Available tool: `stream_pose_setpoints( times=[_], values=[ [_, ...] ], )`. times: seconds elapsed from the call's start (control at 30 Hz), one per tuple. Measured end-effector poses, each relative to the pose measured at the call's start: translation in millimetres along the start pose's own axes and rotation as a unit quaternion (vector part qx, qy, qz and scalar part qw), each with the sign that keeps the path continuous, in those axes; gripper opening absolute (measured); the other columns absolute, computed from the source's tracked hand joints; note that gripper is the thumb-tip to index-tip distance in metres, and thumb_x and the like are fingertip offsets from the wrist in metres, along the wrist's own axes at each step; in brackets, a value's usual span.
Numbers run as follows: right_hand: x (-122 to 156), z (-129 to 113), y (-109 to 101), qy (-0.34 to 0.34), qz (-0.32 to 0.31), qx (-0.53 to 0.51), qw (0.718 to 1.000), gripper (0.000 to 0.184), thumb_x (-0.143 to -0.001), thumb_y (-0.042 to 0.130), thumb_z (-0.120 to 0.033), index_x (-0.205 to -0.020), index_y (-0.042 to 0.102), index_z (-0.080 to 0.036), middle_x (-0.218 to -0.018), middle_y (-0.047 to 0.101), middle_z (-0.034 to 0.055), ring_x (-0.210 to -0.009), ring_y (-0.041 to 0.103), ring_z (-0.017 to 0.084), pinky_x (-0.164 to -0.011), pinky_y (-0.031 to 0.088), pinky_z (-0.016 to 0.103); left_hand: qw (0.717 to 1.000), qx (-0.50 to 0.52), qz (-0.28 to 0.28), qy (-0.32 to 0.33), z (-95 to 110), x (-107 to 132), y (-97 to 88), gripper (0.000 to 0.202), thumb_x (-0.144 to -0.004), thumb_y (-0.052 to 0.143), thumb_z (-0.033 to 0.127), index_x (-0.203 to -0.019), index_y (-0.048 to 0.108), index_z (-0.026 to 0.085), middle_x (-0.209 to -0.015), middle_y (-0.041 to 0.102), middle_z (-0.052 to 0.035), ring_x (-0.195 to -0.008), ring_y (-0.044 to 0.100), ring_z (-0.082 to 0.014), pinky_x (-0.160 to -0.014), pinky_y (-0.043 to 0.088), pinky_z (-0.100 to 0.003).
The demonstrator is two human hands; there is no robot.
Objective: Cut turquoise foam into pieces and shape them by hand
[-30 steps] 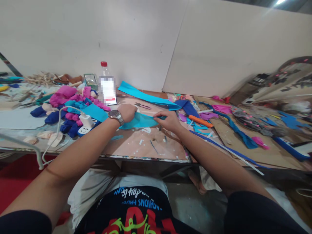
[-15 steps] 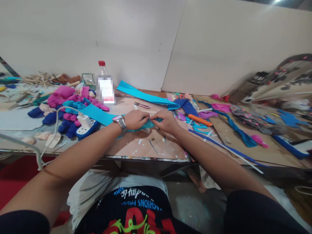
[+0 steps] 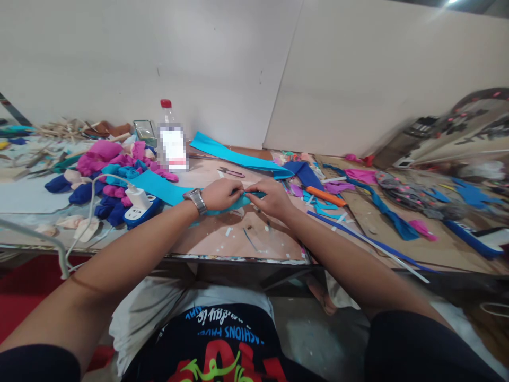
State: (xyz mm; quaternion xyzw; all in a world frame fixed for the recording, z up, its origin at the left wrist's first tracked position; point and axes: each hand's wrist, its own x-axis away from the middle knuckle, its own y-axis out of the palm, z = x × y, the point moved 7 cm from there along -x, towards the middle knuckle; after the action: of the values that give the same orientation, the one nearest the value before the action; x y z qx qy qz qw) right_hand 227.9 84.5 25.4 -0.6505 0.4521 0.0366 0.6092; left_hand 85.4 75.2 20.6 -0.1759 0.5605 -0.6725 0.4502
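Note:
Both my hands meet over the middle of the worktable, fingertips almost touching. My left hand (image 3: 222,194), with a metal watch (image 3: 195,200) at the wrist, pinches a turquoise fabric strip (image 3: 169,190). One end of that strip runs out to the left behind the watch; a fold of it shows under my fingers. My right hand (image 3: 272,197) is closed in a pinch on the strip's other part, at the fingertips. Just behind my hands lie small thread snips (image 3: 231,172) and a second turquoise strip (image 3: 238,155).
A red-capped bottle (image 3: 173,143) stands behind a pile of pink and blue fabric pieces (image 3: 107,159). In front of it is a power strip (image 3: 140,211) with a plugged-in charger. To the right lie an orange-handled cutter (image 3: 326,196), scraps and a cardboard sheet (image 3: 368,215).
My fingers have shifted very slightly at the strip, and the left wrist has turned a little. Everything else stays where it was.

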Motion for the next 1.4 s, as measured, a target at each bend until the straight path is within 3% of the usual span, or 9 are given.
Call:
stream_pose_setpoints(
  times=[0.3, 0.67, 1.0, 1.4],
  values=[
    [-2.0, 1.1, -1.3, 0.011, 0.002, 0.0, 1.0, 0.013, -0.09, 0.071, -0.03, -0.095, 0.079, -0.021, -0.093, 0.081, 0.0076, -0.091, 0.072, 0.026, -0.085, 0.048, 0.039, 0.999, 0.009, 0.015, -0.028, 4.3, -0.1, -7.7, 0.031, -0.099, 0.048, 0.034, -0.092, 0.073, 0.017, -0.084, 0.074, -0.0078, -0.074, 0.062, -0.0206, -0.067, 0.037, -0.031],
    [-0.5, -0.7, -3.1, 0.028, 0.004, 0.054, 0.998, 0.011, -0.094, 0.067, -0.031, -0.095, 0.074, -0.022, -0.104, 0.078, 0.006, -0.105, 0.06, 0.029, -0.09, 0.034, 0.045, 0.996, -0.059, 0.051, -0.044, 4.4, -0.7, -3.3, 0.034, -0.102, 0.046, 0.037, -0.106, 0.075, 0.02, -0.094, 0.077, -0.0092, -0.089, 0.069, -0.0248, -0.07, 0.04, -0.031],
    [-0.9, -1.4, -4.5, 0.03, 0.007, 0.052, 0.998, 0.014, -0.096, 0.065, -0.034, -0.094, 0.073, -0.022, -0.107, 0.077, 0.0068, -0.107, 0.058, 0.029, -0.092, 0.032, 0.046, 0.997, -0.045, 0.053, -0.026, 6.3, 0.1, -3.9, 0.029, -0.101, 0.05, 0.033, -0.109, 0.075, 0.02, -0.099, 0.078, -0.0076, -0.091, 0.07, -0.024, -0.074, 0.042, -0.032],
    [-1.3, -1.1, -3.3, 0.028, -0.004, 0.063, 0.998, 0.011, -0.093, 0.067, -0.03, -0.095, 0.074, -0.022, -0.108, 0.078, 0.0046, -0.108, 0.059, 0.028, -0.094, 0.029, 0.046, 0.991, -0.128, 0.028, -0.029, 5.7, -1.6, -0.2, 0.033, -0.102, 0.044, 0.036, -0.111, 0.073, 0.022, -0.099, 0.078, -0.0079, -0.089, 0.071, -0.0253, -0.069, 0.041, -0.032]
  ],
)
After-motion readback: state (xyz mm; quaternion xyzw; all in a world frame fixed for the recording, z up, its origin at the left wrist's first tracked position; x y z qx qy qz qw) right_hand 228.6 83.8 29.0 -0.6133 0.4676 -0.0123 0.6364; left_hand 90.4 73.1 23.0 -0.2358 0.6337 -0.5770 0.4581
